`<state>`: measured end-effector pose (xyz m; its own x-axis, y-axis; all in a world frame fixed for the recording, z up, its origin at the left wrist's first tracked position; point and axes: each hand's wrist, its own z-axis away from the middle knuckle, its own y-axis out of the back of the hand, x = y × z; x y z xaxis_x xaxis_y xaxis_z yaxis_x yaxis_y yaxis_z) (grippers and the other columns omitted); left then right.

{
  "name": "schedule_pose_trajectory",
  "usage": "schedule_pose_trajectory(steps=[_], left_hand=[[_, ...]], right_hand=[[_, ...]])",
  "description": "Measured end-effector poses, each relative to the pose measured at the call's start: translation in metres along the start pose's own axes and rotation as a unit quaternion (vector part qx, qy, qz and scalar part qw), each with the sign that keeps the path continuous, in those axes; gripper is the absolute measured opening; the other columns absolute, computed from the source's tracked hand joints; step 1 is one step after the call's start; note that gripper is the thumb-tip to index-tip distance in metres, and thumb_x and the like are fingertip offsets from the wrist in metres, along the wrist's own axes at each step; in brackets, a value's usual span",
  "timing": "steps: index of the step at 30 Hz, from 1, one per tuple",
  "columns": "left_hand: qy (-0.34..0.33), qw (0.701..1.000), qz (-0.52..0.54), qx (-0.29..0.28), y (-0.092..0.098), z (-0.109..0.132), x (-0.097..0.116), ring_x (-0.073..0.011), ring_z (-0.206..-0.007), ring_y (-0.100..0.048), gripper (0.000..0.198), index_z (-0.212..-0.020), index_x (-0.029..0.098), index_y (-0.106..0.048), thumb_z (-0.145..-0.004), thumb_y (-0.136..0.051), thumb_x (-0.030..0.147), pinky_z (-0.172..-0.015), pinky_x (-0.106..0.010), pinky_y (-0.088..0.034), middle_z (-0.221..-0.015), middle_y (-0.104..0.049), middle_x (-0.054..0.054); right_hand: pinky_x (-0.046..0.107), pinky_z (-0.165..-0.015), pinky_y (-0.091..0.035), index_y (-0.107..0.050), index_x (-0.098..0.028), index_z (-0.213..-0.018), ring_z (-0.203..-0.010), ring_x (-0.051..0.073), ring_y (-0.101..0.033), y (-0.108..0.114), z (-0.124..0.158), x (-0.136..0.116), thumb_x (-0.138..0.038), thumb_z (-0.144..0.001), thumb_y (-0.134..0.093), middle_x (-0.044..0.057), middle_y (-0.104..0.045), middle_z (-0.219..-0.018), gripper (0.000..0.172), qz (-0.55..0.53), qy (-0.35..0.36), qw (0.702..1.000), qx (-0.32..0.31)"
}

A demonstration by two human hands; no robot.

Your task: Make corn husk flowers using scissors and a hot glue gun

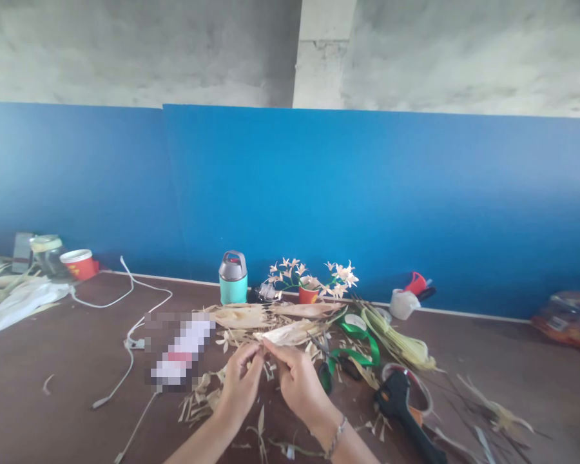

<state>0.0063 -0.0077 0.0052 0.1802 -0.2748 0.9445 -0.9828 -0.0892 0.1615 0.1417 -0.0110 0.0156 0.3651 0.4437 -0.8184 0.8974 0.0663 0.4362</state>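
My left hand (pixel 241 380) and my right hand (pixel 299 383) meet fingertip to fingertip above the middle of the table. Both are closed in a pinch; whatever is between the fingertips is too small to make out. Just beyond them lie dried corn husks (pixel 241 316), pale and flat, with a broader husk (pixel 290 333) right behind my fingertips. Small cut husk scraps (pixel 200 396) are scattered on the left and below. Near my right hand are scissors (pixel 325 374) with dark handles and a loop of green ribbon (pixel 371 348).
A black glue gun (pixel 401 403) lies by a roll of tape (pixel 428 393) on the right. Behind stand a turquoise flask (pixel 233 287) and a red cup (pixel 309 294) with husk flowers (pixel 343 276). White cables (pixel 125 361) and a blurred-out strip (pixel 183 351) occupy the left.
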Motion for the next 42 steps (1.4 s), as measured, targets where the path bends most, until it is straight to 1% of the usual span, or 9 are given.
schedule_pose_trajectory(steps=[5, 10, 14, 19, 23, 27, 31, 37, 42], left_hand=[[0.018, 1.000, 0.010, 0.004, -0.002, 0.001, 0.000, -0.0214, -0.074, -0.058, 0.023, -0.072, 0.017, -0.063, -0.076, -0.052, 0.037, -0.069, -0.029, -0.045, -0.075, -0.065, -0.005], [0.020, 1.000, -0.007, -0.002, -0.002, 0.004, 0.004, -0.0202, -0.067, -0.054, 0.028, -0.065, 0.018, -0.062, -0.076, -0.052, 0.041, -0.064, -0.027, -0.042, -0.066, -0.060, -0.003], [0.040, 0.999, -0.002, -0.015, 0.001, 0.002, 0.006, -0.0176, -0.061, -0.049, 0.036, -0.069, 0.018, -0.064, -0.078, -0.049, 0.050, -0.059, -0.025, -0.037, -0.061, -0.054, -0.001], [0.074, 0.988, 0.127, -0.056, 0.002, 0.000, 0.006, -0.0170, -0.070, -0.049, 0.031, -0.069, 0.017, -0.059, -0.078, -0.052, 0.046, -0.068, -0.025, -0.037, -0.066, -0.052, 0.000], [0.148, 0.923, 0.332, -0.126, 0.001, 0.000, 0.007, -0.0125, -0.060, -0.042, 0.026, -0.062, 0.018, -0.046, -0.080, -0.051, 0.036, -0.063, -0.025, -0.036, -0.060, -0.045, 0.002], [0.240, 0.824, 0.477, -0.191, 0.003, -0.003, 0.009, -0.0102, -0.051, -0.037, 0.024, -0.060, 0.019, -0.038, -0.080, -0.048, 0.028, -0.057, -0.025, -0.033, -0.054, -0.035, 0.005], [0.292, 0.769, 0.523, -0.224, 0.003, -0.003, 0.012, -0.0087, -0.047, -0.032, 0.022, -0.059, 0.019, -0.035, -0.075, -0.049, 0.022, -0.053, -0.023, -0.028, -0.050, -0.028, 0.006], [0.334, 0.739, 0.525, -0.259, 0.002, 0.000, 0.011, -0.0085, -0.045, -0.030, 0.019, -0.058, 0.018, -0.038, -0.072, -0.049, 0.021, -0.050, -0.022, -0.024, -0.047, -0.026, 0.007], [0.341, 0.788, 0.439, -0.265, -0.001, 0.001, 0.012, -0.0080, -0.043, -0.025, 0.023, -0.055, 0.018, -0.040, -0.076, -0.048, 0.025, -0.049, -0.022, -0.023, -0.045, -0.028, 0.007]], right_hand=[[0.031, -0.079, -0.049, -0.044, -0.026, -0.132, -0.090, 0.021, -0.062, -0.005, 0.008, -0.001, 0.003, -0.069, -0.037, 0.010, -0.065, -0.100, 0.069, 0.199, 0.011, 0.980, -0.013], [0.026, -0.071, -0.048, -0.048, -0.024, -0.129, -0.080, 0.019, -0.063, 0.006, 0.005, 0.009, 0.004, -0.068, -0.037, 0.011, -0.065, -0.098, 0.068, 0.306, -0.061, 0.950, 0.027], [0.030, -0.075, -0.046, -0.057, -0.019, -0.117, -0.080, 0.021, -0.061, 0.032, -0.009, 0.020, -0.009, -0.079, -0.037, 0.009, -0.067, -0.086, 0.044, 0.198, -0.098, 0.968, 0.118], [0.022, -0.048, -0.040, -0.062, -0.015, -0.086, -0.047, 0.013, -0.053, 0.041, -0.013, 0.017, -0.025, -0.077, -0.049, -0.001, -0.059, -0.056, 0.018, 0.065, -0.176, 0.981, -0.048], [0.020, -0.043, -0.034, -0.059, -0.017, -0.062, -0.040, 0.013, -0.053, 0.047, -0.003, 0.015, -0.023, -0.073, -0.053, -0.002, -0.054, -0.040, 0.014, 0.130, -0.253, 0.947, -0.152], [0.024, -0.052, -0.032, -0.054, -0.018, -0.051, -0.056, 0.018, -0.058, 0.064, -0.002, 0.011, -0.013, -0.069, -0.054, 0.004, -0.059, -0.049, 0.019, 0.240, -0.254, 0.936, -0.047], [0.027, -0.055, -0.029, -0.054, -0.020, -0.053, -0.062, 0.018, -0.054, 0.064, -0.010, 0.000, -0.019, -0.076, -0.049, 0.006, -0.059, -0.059, 0.023, 0.287, -0.223, 0.931, 0.028], [0.023, -0.052, -0.030, -0.062, -0.016, -0.067, -0.053, 0.011, -0.042, 0.036, -0.012, -0.014, -0.033, -0.073, -0.057, -0.003, -0.049, -0.054, 0.018, -0.022, -0.216, 0.976, -0.029], [0.022, -0.055, -0.033, -0.059, -0.015, -0.064, -0.055, 0.010, -0.044, 0.026, -0.011, -0.020, -0.029, -0.067, -0.064, -0.004, -0.051, -0.054, 0.015, -0.179, -0.241, 0.954, -0.006]])
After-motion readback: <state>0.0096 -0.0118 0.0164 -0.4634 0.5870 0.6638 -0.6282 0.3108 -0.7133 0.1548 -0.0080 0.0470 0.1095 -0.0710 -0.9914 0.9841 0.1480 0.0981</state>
